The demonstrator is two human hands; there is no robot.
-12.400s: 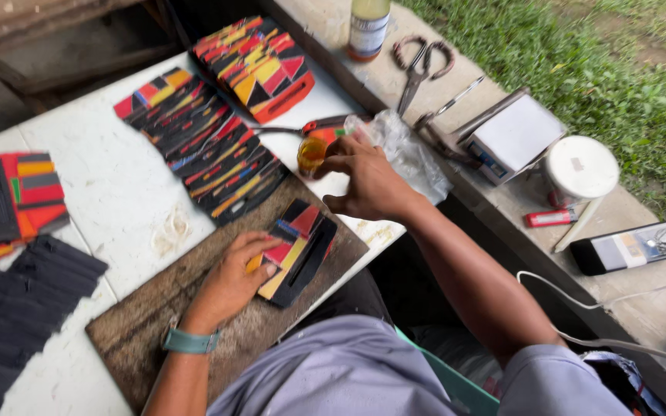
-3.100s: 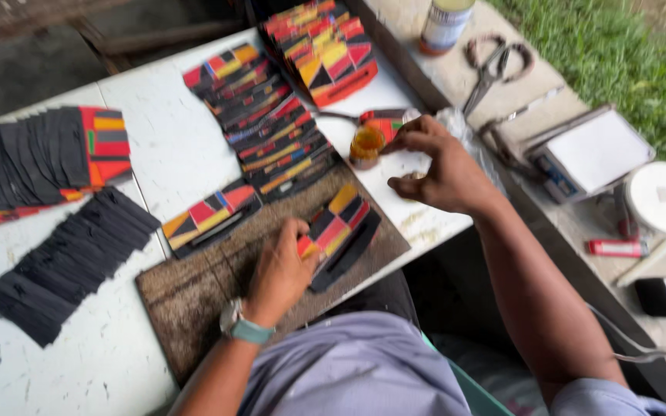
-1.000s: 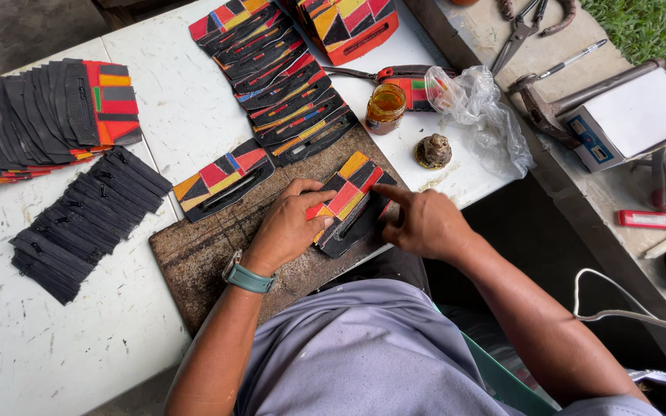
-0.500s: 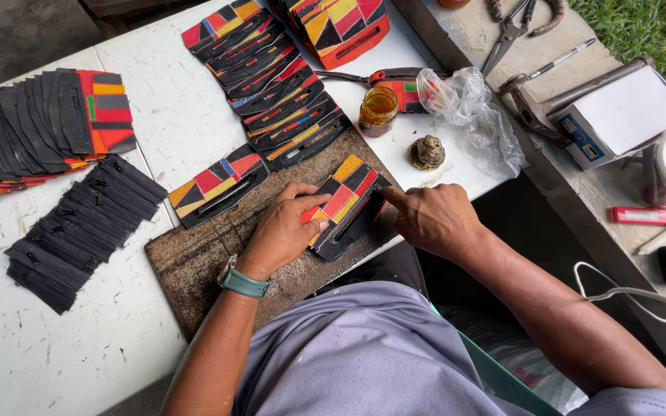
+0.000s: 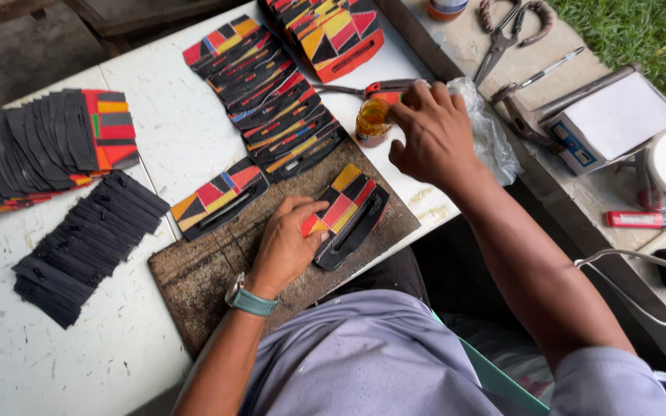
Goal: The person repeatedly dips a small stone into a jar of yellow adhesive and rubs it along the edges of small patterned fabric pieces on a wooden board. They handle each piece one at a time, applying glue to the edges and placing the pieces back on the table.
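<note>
My left hand (image 5: pixel 285 245) presses flat on the near end of a multicoloured patchwork piece (image 5: pixel 346 209) with a black zip edge, which lies on a dark worn board (image 5: pixel 210 277). My right hand (image 5: pixel 428 132) reaches over a small open jar of amber liquid (image 5: pixel 371 122), with its fingertips pinched just above and beside the jar mouth. Whether the fingers hold anything is hidden. A second patchwork piece (image 5: pixel 217 196) lies on the board's far left corner.
Rows of finished coloured pieces (image 5: pixel 271 85) fan across the white table (image 5: pixel 156 115), with black zip stacks (image 5: pixel 79 246) at left. A crumpled clear bag (image 5: pixel 491 135), scissors (image 5: pixel 502 38), pliers, a white box (image 5: pixel 610 115) and a red lighter (image 5: pixel 637 219) lie at right.
My right hand has left the patchwork piece on the board and moved up and away to the amber jar. My left hand stays pressed on the piece.
</note>
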